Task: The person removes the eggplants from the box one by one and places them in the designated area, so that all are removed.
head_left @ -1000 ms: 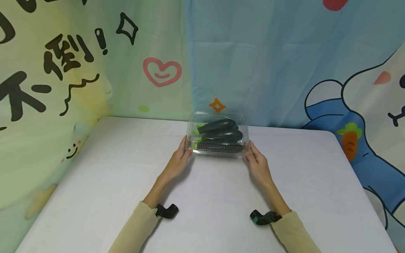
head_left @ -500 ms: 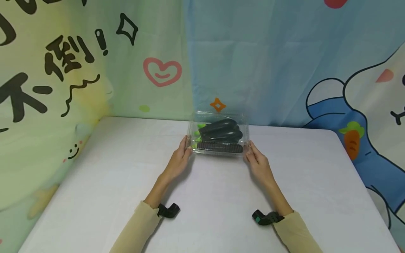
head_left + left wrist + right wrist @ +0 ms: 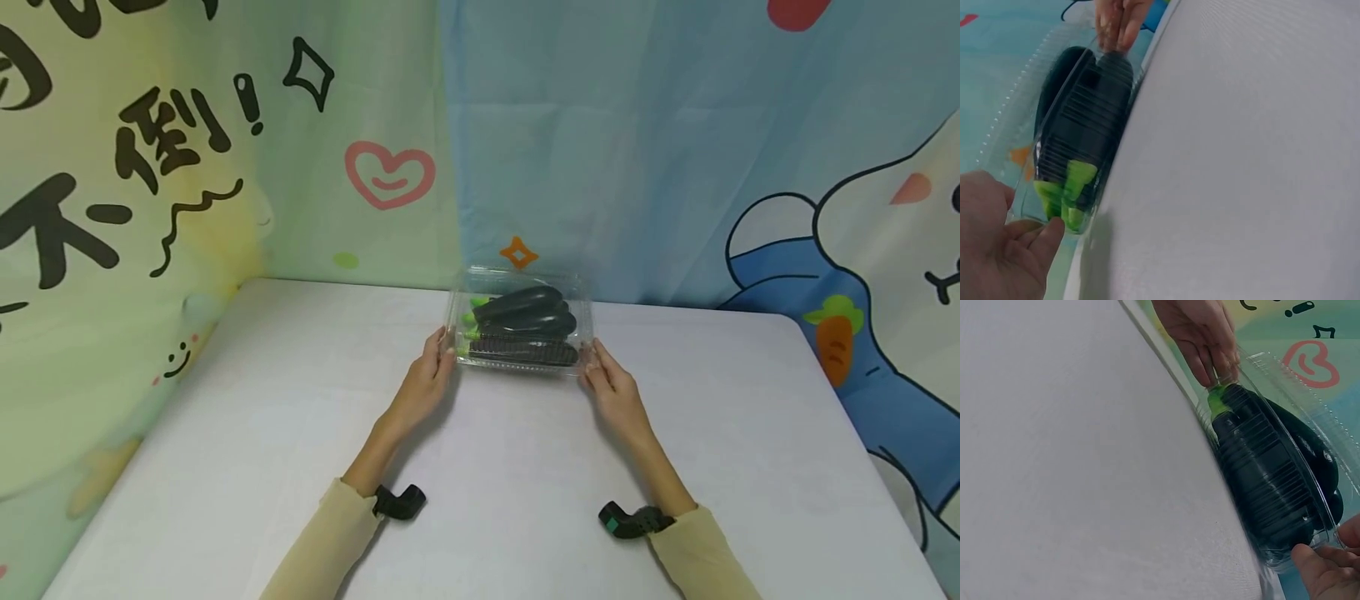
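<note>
A clear plastic container [image 3: 517,365] with several dark eggplants [image 3: 525,325] in it is at the far side of the white table. Green stem ends of the eggplants point left. My left hand [image 3: 422,385] grips the container's left end, its thumb [image 3: 1049,242] on the near side. At the opposite end my right hand [image 3: 617,393] pinches the plastic, with the thumb [image 3: 1307,557] in front. Both wrist views show the ribbed side wall of the container over the eggplants. Whether its underside touches the table cannot be told.
The white table [image 3: 517,483] spreads in front of the container and to both sides. Behind it hangs a printed cloth backdrop [image 3: 585,167] with a heart, lettering and a cartoon animal. Each wrist carries a black camera mount [image 3: 401,502].
The container and both hands keep almost the same place. The container tips very slightly, and the whole head view shifts a little. Both hands keep their grip.
</note>
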The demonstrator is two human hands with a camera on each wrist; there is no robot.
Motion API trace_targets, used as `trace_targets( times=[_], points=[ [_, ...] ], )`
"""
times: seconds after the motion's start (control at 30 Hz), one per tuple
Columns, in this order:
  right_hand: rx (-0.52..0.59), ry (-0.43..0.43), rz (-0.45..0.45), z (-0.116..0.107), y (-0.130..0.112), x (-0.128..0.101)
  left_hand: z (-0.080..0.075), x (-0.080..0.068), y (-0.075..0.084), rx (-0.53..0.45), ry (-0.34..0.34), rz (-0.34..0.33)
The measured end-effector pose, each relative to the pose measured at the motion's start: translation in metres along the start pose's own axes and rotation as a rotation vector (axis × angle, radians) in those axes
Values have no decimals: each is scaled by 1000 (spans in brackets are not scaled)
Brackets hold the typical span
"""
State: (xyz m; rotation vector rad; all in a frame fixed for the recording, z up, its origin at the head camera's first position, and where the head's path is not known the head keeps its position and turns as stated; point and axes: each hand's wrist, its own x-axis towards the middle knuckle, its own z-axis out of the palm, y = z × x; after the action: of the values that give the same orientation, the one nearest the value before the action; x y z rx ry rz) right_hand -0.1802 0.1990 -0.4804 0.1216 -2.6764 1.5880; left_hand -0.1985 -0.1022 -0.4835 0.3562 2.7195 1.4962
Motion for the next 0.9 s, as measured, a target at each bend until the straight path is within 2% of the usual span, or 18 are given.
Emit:
trace_targets(
  times=[0.23, 0.4, 0.47, 0.63, 0.77, 0.9],
  points=[
    [42, 0, -7, -1, 0, 1, 1, 3, 0, -51, -1, 26],
    [35, 0, -10, -1, 0, 1, 0, 3, 1, -87, 8, 18],
    [72, -5, 2, 0, -1, 1, -2, 2, 2, -117, -4, 13],
    [188, -6, 34, -1, -5, 1, -11, -2, 16, -194, -36, 5],
    [199, -7, 39, -1, -5, 1, -16, -7, 27, -199, -46, 0],
    [180, 0, 34, -1, -2, 2, -17, -8, 31, -161, -15, 5]
  ],
)
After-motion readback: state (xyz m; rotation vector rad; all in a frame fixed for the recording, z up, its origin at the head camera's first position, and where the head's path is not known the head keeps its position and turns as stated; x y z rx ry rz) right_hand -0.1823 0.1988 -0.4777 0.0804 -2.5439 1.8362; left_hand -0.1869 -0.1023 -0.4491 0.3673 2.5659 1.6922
